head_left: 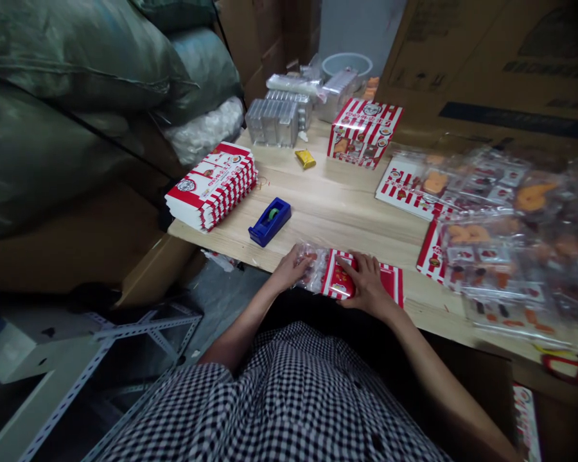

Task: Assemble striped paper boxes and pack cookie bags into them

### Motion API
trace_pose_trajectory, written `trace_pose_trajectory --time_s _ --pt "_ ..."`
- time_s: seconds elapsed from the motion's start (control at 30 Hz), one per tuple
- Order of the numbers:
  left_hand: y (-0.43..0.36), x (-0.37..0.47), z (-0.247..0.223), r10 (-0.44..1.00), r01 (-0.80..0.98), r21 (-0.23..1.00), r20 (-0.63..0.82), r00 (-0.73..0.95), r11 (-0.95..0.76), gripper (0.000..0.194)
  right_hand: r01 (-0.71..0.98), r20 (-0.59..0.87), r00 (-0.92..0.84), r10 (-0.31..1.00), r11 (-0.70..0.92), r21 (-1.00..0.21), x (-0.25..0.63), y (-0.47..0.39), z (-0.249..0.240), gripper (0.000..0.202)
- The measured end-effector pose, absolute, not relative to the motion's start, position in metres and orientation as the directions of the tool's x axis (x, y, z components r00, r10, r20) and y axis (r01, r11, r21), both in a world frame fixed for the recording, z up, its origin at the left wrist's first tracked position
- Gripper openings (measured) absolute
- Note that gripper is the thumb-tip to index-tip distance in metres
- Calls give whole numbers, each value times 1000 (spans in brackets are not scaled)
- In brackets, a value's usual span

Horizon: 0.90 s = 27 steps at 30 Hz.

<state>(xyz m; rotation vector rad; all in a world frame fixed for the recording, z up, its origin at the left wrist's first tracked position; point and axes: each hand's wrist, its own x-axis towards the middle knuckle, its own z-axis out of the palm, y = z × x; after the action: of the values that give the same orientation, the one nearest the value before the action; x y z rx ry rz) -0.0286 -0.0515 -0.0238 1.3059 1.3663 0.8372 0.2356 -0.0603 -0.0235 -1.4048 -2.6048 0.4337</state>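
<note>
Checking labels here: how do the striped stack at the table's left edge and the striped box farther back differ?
The striped stack shows many layered edges; the striped box shows a smooth printed front. The stack sits at the left edge, the box farther back and right. Both are red and white, with printing.

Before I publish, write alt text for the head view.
A person's left hand touches a clear plastic packet while the right hand spreads over a red-and-white cardboard carton at a pale wooden table. Beyond sit a blue plastic tape dispenser and a red-and-white cardboard stack, with clear plastic bags of orange pieces at right.
</note>
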Motion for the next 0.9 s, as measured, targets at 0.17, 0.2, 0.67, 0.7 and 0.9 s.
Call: trace_pose_trajectory --time_s 0.17,0.2,0.67,0.7,0.9 --pt "-50 -55 -12 978 303 937 -199 58 173 37 785 6 -552 834 521 -335 236 -61 -26 101" --pt "-49 -57 -10 978 303 938 -199 70 169 34 781 15 -553 833 524 -340 235 -61 -26 101" --pt "-44 -3 56 967 591 786 34 252 -181 29 744 265 -448 854 520 -419 195 -70 11 116" --pt "-42 0 57 962 598 777 33 270 -194 30 744 275 -446 852 523 -416 192 -71 11 116" --pt "-35 3 80 936 475 841 98 337 -259 32 751 367 -313 876 465 -469 187 -67 20 119"
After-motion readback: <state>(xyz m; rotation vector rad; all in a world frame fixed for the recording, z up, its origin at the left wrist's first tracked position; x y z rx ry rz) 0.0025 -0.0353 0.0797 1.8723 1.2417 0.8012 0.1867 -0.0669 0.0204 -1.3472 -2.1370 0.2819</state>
